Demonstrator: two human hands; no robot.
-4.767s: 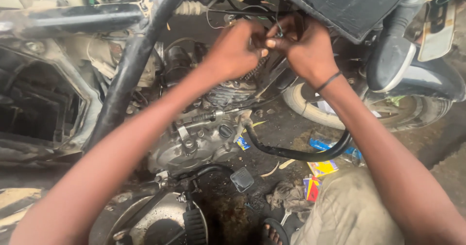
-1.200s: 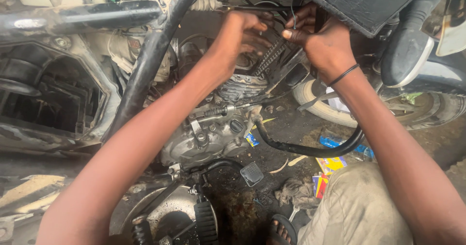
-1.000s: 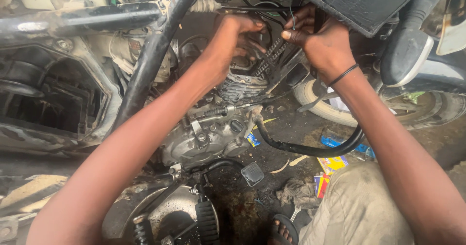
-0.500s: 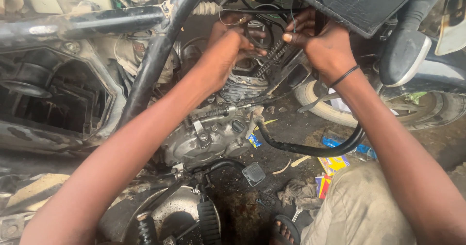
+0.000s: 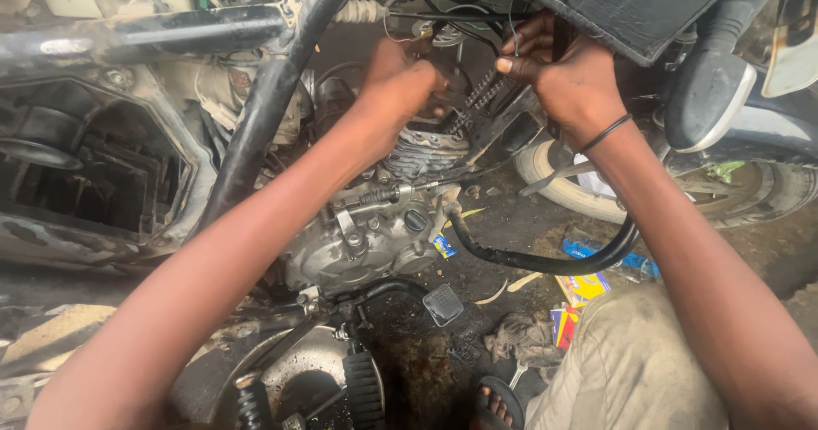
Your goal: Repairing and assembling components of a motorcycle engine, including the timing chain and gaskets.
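Observation:
Both my hands reach up into a motorcycle engine bay. My left hand (image 5: 400, 76) is curled over the top of the finned engine cylinder (image 5: 423, 150), fingers closed on a part there that I cannot make out. My right hand (image 5: 562, 72) is just to its right, fingers bent around a dark part beside a short length of timing chain (image 5: 479, 98) that runs diagonally between the two hands. A black band circles my right wrist. The grey engine crankcase (image 5: 358, 247) sits below the cylinder.
A black frame tube (image 5: 268, 98) slants down on the left. A black seat (image 5: 630, 4) hangs at top right, with a wheel and tyre (image 5: 750, 196) behind. A black hose (image 5: 545, 264) loops below. Coloured packets (image 5: 579, 289), a rag and a sandalled foot (image 5: 498, 400) are on the oily ground.
My left hand has slid slightly down and left over the cylinder top. My right hand stays by the chain. The view has shifted a little.

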